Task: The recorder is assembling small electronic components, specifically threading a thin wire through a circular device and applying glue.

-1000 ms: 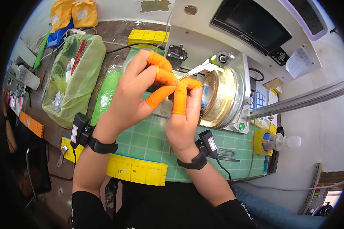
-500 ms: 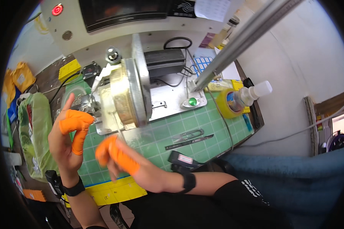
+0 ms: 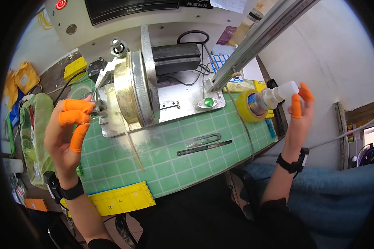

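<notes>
At the left, my left hand is closed, with orange cots on its curled fingers and thumb. Its fingertips are beside a small metal fixture, left of a brass-coloured drum. What they pinch, if anything, is hidden. Far right, my right hand is partly open, its orange-cotted fingers apart at the white cap of a clear bottle. I cannot tell whether they touch the cap. The bottle leans, with its lower part inside a yellow tape roll.
A thin stick lies on the green cutting mat. Thread snips and a dark blade-like tool lie farther right. A metal post slants across the back right. A yellow ruler-like strip lines the front edge.
My right hand has moved from beside my left hand to the bottle's cap. My left index finger, which pointed up, is now bent toward the fixture. The view has shifted slightly.
</notes>
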Demonstrator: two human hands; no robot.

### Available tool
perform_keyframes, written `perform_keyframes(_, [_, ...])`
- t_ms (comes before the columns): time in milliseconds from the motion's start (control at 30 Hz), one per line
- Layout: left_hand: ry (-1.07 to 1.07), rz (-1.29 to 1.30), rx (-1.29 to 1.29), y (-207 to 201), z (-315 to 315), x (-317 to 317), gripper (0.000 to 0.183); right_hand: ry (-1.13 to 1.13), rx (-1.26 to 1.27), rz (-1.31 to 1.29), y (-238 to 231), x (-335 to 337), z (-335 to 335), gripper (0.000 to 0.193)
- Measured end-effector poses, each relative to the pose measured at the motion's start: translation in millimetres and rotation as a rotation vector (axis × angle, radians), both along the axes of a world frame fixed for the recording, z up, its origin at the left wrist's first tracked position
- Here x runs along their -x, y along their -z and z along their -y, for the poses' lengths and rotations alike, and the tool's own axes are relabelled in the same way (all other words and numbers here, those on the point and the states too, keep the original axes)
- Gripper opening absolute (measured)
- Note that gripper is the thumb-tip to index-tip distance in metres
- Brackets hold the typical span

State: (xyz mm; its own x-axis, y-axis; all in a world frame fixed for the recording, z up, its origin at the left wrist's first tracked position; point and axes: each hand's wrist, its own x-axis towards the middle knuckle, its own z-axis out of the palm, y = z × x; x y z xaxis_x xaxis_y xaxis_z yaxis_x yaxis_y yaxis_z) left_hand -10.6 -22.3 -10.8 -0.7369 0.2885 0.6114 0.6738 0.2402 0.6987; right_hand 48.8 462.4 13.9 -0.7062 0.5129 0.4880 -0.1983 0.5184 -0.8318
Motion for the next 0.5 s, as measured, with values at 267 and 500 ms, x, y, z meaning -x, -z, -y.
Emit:
perform_keyframes(267, [0.061,0.005,-0.001,-2,14,3,0.012,-0.445,0.288,-0.228,-20,18,-71,0.045])
perform_keyframes(500, [0.118,-0.184,0.046,2,16,18,0.016,-1.666,0.403,-0.010,-103,55,88,0.069])
